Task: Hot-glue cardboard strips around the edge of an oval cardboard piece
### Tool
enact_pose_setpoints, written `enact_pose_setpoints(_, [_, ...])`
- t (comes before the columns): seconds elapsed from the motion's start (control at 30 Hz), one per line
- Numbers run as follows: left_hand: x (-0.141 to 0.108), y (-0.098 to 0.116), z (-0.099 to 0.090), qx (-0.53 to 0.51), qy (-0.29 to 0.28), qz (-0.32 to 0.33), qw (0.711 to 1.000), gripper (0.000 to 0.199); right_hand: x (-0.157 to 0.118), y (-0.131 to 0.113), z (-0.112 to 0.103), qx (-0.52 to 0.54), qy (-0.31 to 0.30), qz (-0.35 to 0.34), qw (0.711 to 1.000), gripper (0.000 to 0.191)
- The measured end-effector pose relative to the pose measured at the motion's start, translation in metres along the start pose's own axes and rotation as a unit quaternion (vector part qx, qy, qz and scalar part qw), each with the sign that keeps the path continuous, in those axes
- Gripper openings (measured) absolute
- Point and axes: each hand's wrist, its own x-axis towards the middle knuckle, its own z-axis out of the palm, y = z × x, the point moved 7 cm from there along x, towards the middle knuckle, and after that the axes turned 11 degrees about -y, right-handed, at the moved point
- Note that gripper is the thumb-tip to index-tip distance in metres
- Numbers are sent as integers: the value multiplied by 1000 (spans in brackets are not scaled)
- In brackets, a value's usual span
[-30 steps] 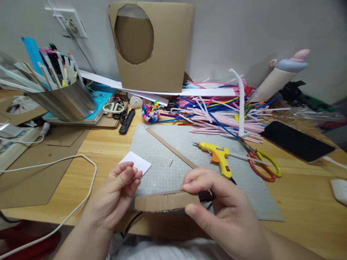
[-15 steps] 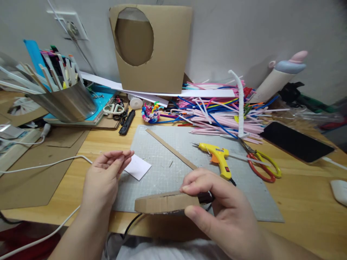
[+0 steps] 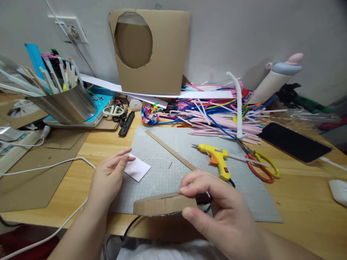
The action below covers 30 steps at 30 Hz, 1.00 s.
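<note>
My right hand point(image 3: 217, 209) grips a flat-sided cardboard piece point(image 3: 164, 206) between thumb and fingers, above the front edge of the cutting mat. Its side is a bent brown strip with a ragged lower edge, and a dark part shows behind my fingers. Over the mat's left side, my left hand point(image 3: 111, 177) has its fingers stretched forward and thumb slightly apart, with nothing visible in it. Beside those fingertips lies a white card point(image 3: 138, 168). A thin cardboard strip point(image 3: 169, 148) slants across the mat, near a yellow hot glue gun point(image 3: 215, 153).
Red-and-yellow scissors point(image 3: 261, 164) and a phone point(image 3: 295, 141) lie to the right. Pipe cleaners point(image 3: 214, 115) pile up behind the grey cutting mat point(image 3: 244, 202). At left stand a metal pen holder point(image 3: 67, 104) and a white cable point(image 3: 54, 166). A cardboard panel with a round hole point(image 3: 168, 54) leans on the wall.
The thumb and fingertips of my left hand have parted from a pinch, and the hand has shifted slightly right. My right hand still holds the cardboard piece in nearly the same place.
</note>
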Motion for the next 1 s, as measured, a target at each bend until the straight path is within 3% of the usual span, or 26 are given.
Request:
enact_pose_setpoints(0.03, [-1, 4, -1, 3, 7, 15, 1000, 16, 0, 0, 0, 1, -2, 1, 1000, 24])
enact_pose_setpoints(0.13, [-17, 23, -2, -4, 22, 49, 999, 52, 1, 1, 2, 4, -7, 5, 1000, 23])
enact_pose_setpoints(0.27, [-55, 62, 6, -38, -20, 99, 994, 21, 1, 0, 3, -2, -10, 1, 1000, 23])
enact_pose_setpoints(0.37, [-75, 81, 11, -104, -31, 139, 984, 23, 1, -1, 4, -12, -18, 1, 1000, 21])
enact_pose_setpoints(0.5, [-73, 84, 18, -130, -38, 147, 980, 30, 0, -4, 4, -21, -27, -8, 999, 16])
enact_pose_setpoints(0.67, [-72, 85, 21, -62, -57, 202, 976, 28, 0, -4, 1, -30, -24, -18, 999, 11])
enact_pose_setpoints(0.77, [-81, 93, 25, 44, -70, 312, 947, 28, 0, -3, 1, -34, -24, -21, 999, 12])
enact_pose_setpoints(0.87, [-93, 99, 36, 115, -75, 422, 896, 46, 0, 0, 0, -34, -16, -18, 999, 11])
enact_pose_setpoints(1.0, [-93, 96, 45, 90, -61, 410, 905, 40, -2, 1, 0, -33, -31, -23, 999, 12])
